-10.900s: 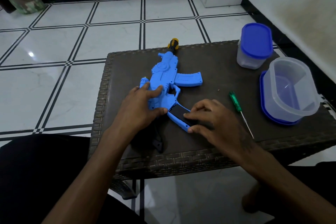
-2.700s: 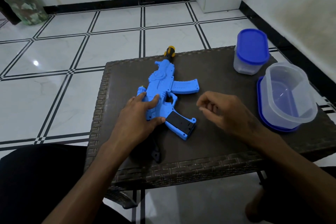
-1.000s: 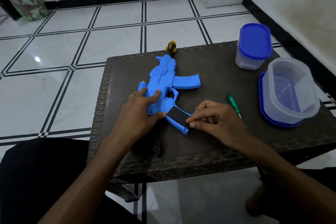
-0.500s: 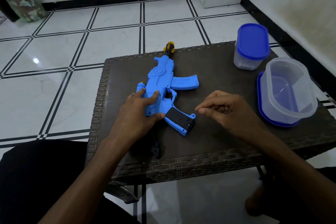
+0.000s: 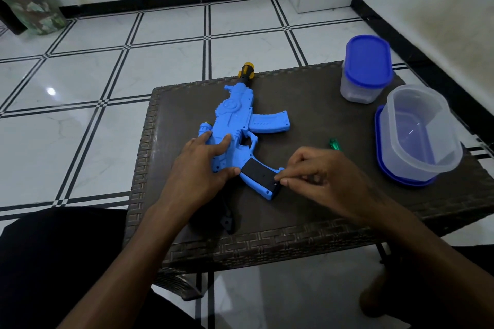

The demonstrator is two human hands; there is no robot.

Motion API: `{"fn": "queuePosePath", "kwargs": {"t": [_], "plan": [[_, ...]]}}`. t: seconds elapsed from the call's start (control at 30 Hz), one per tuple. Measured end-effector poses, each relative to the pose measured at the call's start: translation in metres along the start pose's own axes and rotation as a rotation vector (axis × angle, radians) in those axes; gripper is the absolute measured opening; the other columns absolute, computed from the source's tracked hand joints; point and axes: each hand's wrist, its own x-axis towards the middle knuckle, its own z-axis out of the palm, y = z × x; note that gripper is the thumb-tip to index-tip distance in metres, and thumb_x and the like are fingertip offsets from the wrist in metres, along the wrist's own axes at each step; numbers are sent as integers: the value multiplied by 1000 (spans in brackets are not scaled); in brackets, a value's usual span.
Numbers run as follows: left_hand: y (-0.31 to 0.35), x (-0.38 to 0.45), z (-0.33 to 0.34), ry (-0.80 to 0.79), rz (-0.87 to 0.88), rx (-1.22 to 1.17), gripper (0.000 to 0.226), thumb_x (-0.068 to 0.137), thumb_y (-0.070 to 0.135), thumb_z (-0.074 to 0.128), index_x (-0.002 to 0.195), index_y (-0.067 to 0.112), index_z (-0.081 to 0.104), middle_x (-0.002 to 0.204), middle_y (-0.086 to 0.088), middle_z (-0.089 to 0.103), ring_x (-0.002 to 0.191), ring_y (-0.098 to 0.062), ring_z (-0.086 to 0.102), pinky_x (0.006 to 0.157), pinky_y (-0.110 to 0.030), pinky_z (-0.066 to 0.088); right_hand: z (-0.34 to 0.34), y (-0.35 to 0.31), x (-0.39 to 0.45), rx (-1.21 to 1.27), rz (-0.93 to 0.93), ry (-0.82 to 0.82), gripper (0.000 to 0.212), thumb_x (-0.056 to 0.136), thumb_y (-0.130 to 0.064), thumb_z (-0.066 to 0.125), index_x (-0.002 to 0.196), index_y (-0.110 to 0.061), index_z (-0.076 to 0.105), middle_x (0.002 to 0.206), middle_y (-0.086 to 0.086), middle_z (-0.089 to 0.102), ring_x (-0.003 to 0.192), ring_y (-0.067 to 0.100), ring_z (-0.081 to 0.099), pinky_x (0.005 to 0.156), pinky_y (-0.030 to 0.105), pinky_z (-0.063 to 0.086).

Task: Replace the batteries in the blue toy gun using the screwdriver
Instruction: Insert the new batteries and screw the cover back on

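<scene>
A person sits at a low dark wicker-edged table (image 5: 307, 235), both bare hands on a blue toy gun (image 5: 238, 125) that lies flat near the table's middle, its yellow-tipped muzzle pointing away toward the far edge. The left hand (image 5: 197, 171) rests spread over the rear body of the gun, fingers relaxed and pressing it down, thumb against the side by the grip. The right hand (image 5: 318, 176) has its fingertips pinched together at the butt end of the grip, right against the edge of the black battery cover (image 5: 260, 175); whether they hold a small screw there is too tiny to tell. The cover sits in place on the grip. Just beyond the right hand, to the right of the gun, the green handle of the screwdriver (image 5: 334, 144) pokes out, lying on the table with its shaft hidden behind the knuckles. Farther right of the gun stands an open clear oval container (image 5: 419, 128) resting on its blue lid, and beyond that, toward the far right corner, a smaller closed container with a blue lid (image 5: 366, 69). A black strap piece (image 5: 227, 219) trails from the gun toward the near edge. It looks like the closing step: the cover is seated and the screw is being set or felt for. The next move would likely call for picking up the screwdriver, meeting the small screw squarely, and keeping the gun pinned so it cannot twist.
</scene>
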Motion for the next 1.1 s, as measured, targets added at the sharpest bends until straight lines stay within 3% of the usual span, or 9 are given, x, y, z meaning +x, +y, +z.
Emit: {"fn": "queuePosePath", "kwargs": {"t": [0.1, 0.17, 0.27, 0.37, 0.43, 0.63, 0.8, 0.93, 1.1], "plan": [[0, -1, 0, -1, 5, 1, 70, 84, 48, 66, 146, 37, 35, 160, -4, 20, 145, -26, 21, 113, -46, 29, -13, 6, 2, -95, 84, 109, 24, 85, -35, 59, 101, -25, 74, 85, -17, 59, 71, 4, 57, 62, 15, 47], [0, -1, -1, -13, 11, 5, 71, 84, 48, 65, 147, 37, 34, 160, -4, 19, 146, -26, 19, 113, -46, 29, -19, 14, 2, -216, 174, 152, 19, 87, -25, 63, 101, -16, 73, 90, -5, 62, 72, 5, 55, 66, 16, 45], [0, -2, -2, -56, 6, -4, 77, 82, 56, 62, 148, 37, 30, 161, -4, 14, 148, -26, 14, 116, -49, 26, -18, 25, 0, -453, 310, 196, 28, 88, -20, 67, 115, -13, 68, 113, 10, 61, 102, 20, 57, 81, 24, 42], [5, -4, -1, -73, -37, -34, 85, 75, 71, 54, 148, 37, 29, 162, -4, 11, 148, -26, 11, 116, -53, 24, -15, 24, -1, -521, 543, 32, 57, 93, -34, 60, 146, -23, 40, 145, 10, 40, 134, 25, 37, 102, 34, 40], [11, -5, 1, -74, -62, -17, 93, 68, 80, 48, 149, 37, 27, 162, -4, 9, 148, -27, 11, 115, -54, 23, -13, 25, -1, -538, 608, -33, 60, 95, -37, 57, 149, -24, 33, 145, 10, 38, 133, 25, 37, 103, 34, 41], [15, -6, 10, -31, -55, 71, 126, 44, 97, 35, 151, 34, 21, 161, -10, 8, 148, -32, 7, 116, -55, 21, -11, 34, 6, -516, 533, 85, 40, 95, -21, 58, 134, -21, 49, 124, 7, 52, 107, 20, 53, 83, 29, 45], [16, -4, 14, 6, -61, 80, 122, 44, 94, 32, 150, 35, 23, 161, -10, 11, 148, -32, 9, 115, -54, 22, -12, 29, 9, -407, 406, 226, 43, 94, -18, 60, 135, -19, 51, 125, 5, 50, 100, 18, 59, 82, 31, 54], [19, -1, 17, 27, -56, 101, 122, 44, 95, 27, 150, 35, 22, 161, -10, 12, 147, -32, 11, 114, -54, 24, -24, 15, 13, -105, 249, 388, 30, 90, -11, 66, 118, -20, 62, 113, -1, 57, 98, 12, 62, 83, 30, 57], [22, 4, 12, -4, -92, 40, 119, 49, 99, 27, 149, 37, 24, 162, -7, 10, 148, -28, 9, 115, -55, 23, -32, -14, 11, 387, 168, 522, 28, 88, -5, 68, 112, -17, 60, 104, -2, 70, 97, 6, 70, 81, 21, 57]]}}
